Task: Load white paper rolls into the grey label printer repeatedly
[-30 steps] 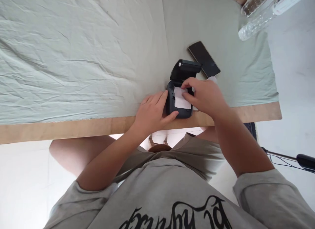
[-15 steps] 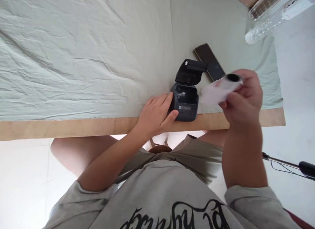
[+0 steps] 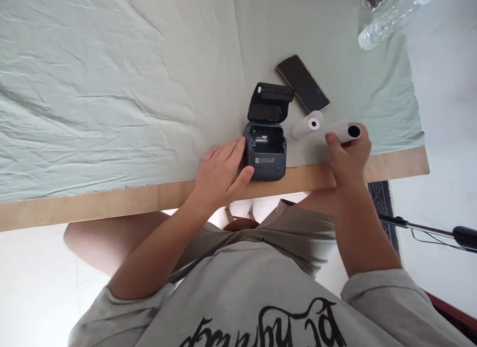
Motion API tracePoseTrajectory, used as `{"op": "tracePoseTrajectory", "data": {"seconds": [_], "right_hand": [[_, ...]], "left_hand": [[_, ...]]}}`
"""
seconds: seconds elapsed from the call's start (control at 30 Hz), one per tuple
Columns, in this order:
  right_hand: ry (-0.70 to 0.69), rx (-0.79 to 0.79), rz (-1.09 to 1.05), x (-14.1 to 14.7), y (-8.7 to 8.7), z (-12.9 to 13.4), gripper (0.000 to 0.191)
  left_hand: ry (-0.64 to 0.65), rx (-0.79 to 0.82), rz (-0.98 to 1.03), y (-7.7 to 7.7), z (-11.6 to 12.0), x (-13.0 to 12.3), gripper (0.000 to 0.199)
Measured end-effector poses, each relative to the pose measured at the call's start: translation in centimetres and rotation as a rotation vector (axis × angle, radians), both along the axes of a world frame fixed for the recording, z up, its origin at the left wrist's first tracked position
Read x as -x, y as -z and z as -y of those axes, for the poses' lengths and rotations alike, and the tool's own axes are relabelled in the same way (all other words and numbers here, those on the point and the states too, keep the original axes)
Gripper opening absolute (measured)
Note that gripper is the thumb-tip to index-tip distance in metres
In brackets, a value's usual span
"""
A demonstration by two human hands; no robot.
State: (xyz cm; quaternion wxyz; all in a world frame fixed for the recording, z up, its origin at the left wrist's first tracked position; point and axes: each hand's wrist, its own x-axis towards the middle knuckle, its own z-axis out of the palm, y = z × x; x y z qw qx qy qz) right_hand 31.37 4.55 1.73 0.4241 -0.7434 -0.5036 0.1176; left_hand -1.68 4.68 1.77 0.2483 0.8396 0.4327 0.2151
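Observation:
A small dark label printer point(image 3: 266, 167) sits at the table's front edge with its lid point(image 3: 271, 101) raised and its paper bay uncovered. My left hand point(image 3: 219, 175) lies flat along the printer's left side, fingers stretched out and fingertips touching the casing. To the right, my right hand point(image 3: 350, 153) is closed around a white paper roll point(image 3: 341, 130) with a wide dark core hole. A second, narrow-cored white paper roll point(image 3: 302, 128) stands on the cloth between the printer and my right hand.
Behind the rolls lies a dark smartphone point(image 3: 303, 83). Clear plastic bottles point(image 3: 387, 21) lie at the back right. Pale green cloth point(image 3: 149, 88) covers the table up to its wooden front edge point(image 3: 112, 200). A black-handled rod point(image 3: 428, 227) is below right.
The narrow-cored roll now stands in sight on the cloth. My right hand has moved slightly down with its roll, which was blurred before. My left hand stays against the printer.

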Motion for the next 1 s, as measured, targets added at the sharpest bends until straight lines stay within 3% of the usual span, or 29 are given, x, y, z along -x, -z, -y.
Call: {"op": "tracePoseTrajectory", "data": {"seconds": [0.07,0.23,0.37,0.43,0.5,0.6,0.7,0.87,1.0], "right_hand": [[0.029,0.004,0.122,-0.4,0.1,-0.6,0.032],[0.032,0.111,0.181,-0.3,0.0,-0.3,0.050],[0.046,-0.151,0.329,1.2,-1.2,1.0,0.042],[-0.048,-0.219,0.399,2.6,-1.6,1.2,0.035],[-0.172,-0.194,0.425,4.0,-1.6,0.8,0.040],[-0.248,-0.090,0.401,5.8,-1.1,-0.3,0.050],[-0.231,-0.085,0.397,6.4,-0.1,-1.1,0.050],[-0.153,-0.082,0.340,5.1,2.1,-2.0,0.050],[-0.196,-0.095,0.261,4.3,3.1,-1.9,0.050]], "left_hand": [[-0.003,-0.005,-0.006,0.0,0.0,0.0,0.097],[-0.004,0.004,-0.013,0.1,-0.1,0.0,0.094],[0.010,0.008,-0.005,0.2,-0.1,0.1,0.092],[0.007,0.005,-0.010,0.2,-0.1,0.1,0.090],[-0.003,0.004,-0.017,0.1,-0.1,0.0,0.088],[-0.003,0.005,-0.021,0.1,-0.1,0.0,0.086],[0.002,0.004,-0.014,0.1,-0.1,0.0,0.086],[0.000,-0.014,-0.005,0.0,-0.1,0.0,0.089],[0.006,-0.011,-0.010,0.1,-0.1,0.1,0.086]]}}
